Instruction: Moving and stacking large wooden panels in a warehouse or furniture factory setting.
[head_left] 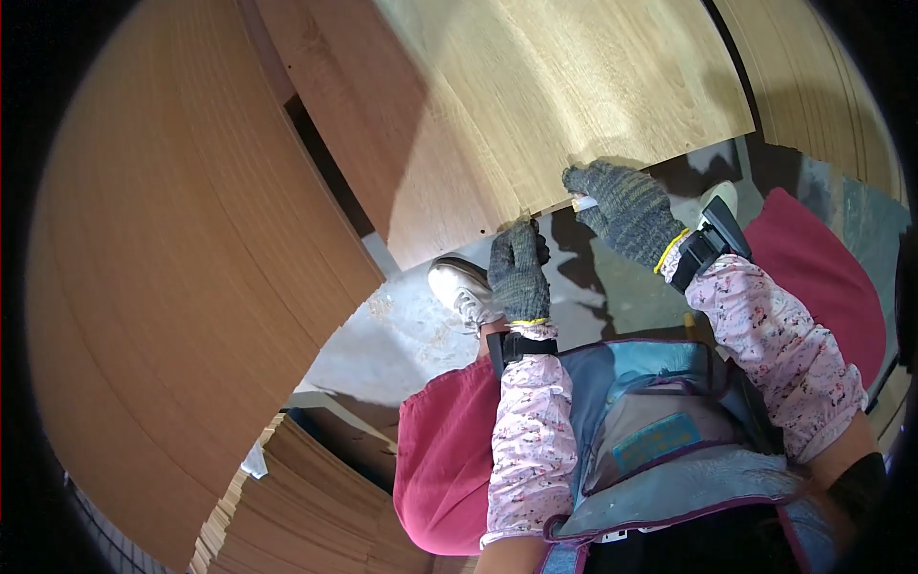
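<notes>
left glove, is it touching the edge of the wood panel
Touching: the head view shows the left hand with its fingertips on the lower edge of the wood panel.

You worked in fairly bright light that fell from about one o'clock, washing the pale wood panel (574, 86) almost to glare near twelve. A slanted shadow darkened that panel's left part, and your gloved hands cast soft shadows on the grey floor (402, 335) (dimmer toward seven o'clock). The fisheye bowed every straight edge, most strongly at nine and three, and black vignetting ringed the frame. Focus held sharp centrally, softening outward.
</notes>
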